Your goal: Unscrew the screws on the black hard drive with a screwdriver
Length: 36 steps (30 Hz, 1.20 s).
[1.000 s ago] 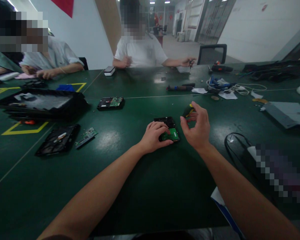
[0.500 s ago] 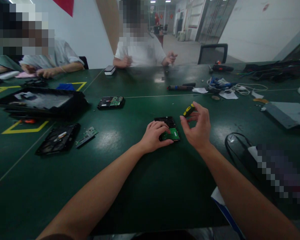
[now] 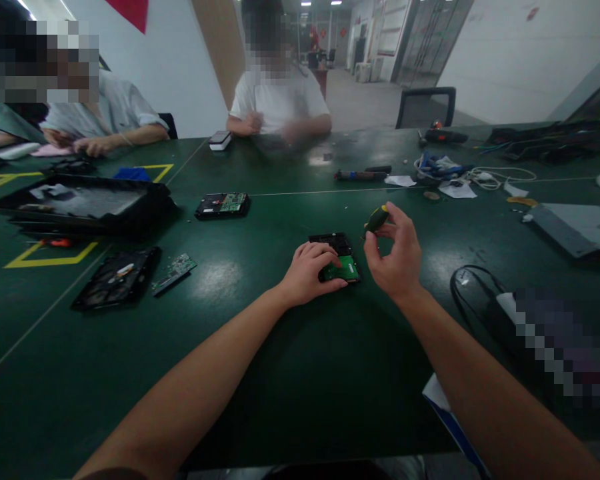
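On the green table a hard drive (image 3: 349, 268) lies with its green circuit board facing up. My left hand (image 3: 306, 272) grips it from the left, fingers over the board and thumb along its near edge, hiding part of it. To the right, my right hand (image 3: 399, 257) pinches a small screwdriver by its dark green and yellow handle (image 3: 377, 219). The screwdriver is tilted above the table, right of the drive, and its tip is hard to make out.
A second hard drive (image 3: 223, 205) lies farther back. Left are a black drive body (image 3: 117, 279), a loose circuit board (image 3: 174, 274) and black trays (image 3: 153, 207). A grey metal case (image 3: 575, 230) and black cable (image 3: 455, 293) are right. Co-workers sit across the table.
The screwdriver handle has turned between my right fingers, and that hand has shifted slightly. My left hand and the hard drive stay put. The person opposite has brought one hand inward.
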{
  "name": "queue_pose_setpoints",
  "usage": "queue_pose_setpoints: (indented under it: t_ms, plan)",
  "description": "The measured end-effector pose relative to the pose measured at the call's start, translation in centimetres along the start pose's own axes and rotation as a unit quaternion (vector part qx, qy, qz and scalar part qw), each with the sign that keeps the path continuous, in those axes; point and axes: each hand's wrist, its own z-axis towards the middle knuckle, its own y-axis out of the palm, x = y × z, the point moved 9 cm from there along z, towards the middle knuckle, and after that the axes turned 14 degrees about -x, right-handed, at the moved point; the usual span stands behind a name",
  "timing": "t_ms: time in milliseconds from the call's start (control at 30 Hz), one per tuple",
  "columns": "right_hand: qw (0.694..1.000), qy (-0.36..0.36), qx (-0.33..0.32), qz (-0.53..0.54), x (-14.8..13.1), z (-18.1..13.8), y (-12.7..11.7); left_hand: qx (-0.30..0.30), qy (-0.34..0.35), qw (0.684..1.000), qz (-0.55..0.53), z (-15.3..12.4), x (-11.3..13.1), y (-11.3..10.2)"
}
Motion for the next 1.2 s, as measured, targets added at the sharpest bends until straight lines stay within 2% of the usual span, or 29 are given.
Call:
queue_pose_setpoints:
  t_ms: [1200]
  plan:
    - [1.0,-0.023,0.013,0.014,-0.68,0.03,-0.66,0.001,0.006,1.0,0.002,-0.02,0.02,0.06]
